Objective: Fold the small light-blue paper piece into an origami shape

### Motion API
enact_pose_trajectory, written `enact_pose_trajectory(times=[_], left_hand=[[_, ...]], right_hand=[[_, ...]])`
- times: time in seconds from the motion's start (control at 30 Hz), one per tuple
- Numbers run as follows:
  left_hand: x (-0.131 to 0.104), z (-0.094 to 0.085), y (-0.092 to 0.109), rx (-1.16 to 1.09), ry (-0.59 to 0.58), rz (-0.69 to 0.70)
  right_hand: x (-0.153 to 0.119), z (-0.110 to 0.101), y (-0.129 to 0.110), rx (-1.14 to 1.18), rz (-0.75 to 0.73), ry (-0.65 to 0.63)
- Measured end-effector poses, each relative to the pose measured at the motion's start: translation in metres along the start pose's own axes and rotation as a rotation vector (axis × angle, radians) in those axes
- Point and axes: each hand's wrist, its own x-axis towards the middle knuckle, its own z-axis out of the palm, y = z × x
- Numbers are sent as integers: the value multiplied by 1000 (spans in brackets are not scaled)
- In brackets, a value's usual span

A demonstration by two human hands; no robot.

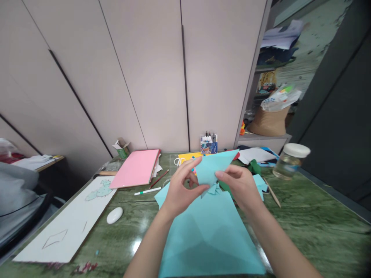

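Observation:
A piece of light blue paper, pointed at its upper right, is held up between my two hands. The thumb and fingers of my left hand close on its lower left side. My right hand pinches its right side, thumb towards me. Just below are small folded blue paper pieces. Under my hands a large blue sheet lies on the green table. More blue paper lies to the right of my right hand. My fingertips behind the paper are partly hidden.
A white board with drawings, a white mouse-like object, a marker and a pink pad lie left. White-handled scissors and a pen box stand behind. At right are a wooden stick and a lidded jar.

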Motion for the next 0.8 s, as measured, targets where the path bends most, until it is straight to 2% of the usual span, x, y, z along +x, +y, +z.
enact_pose_trajectory(times=[0.27, 0.53, 0.63, 0.8], left_hand=[[0, -5, -8, 21, -20, 118], [2, -4, -1, 48, -13, 45], [2, -5, 0, 38, -37, 36], [1, -5, -2, 34, -81, 15]], right_hand=[[-1, 1, 6, 50, 31, 48], [1, 2, 7, 104, 20, 49], [1, 0, 4, 155, 20, 16], [2, -1, -2, 198, 9, 54]])
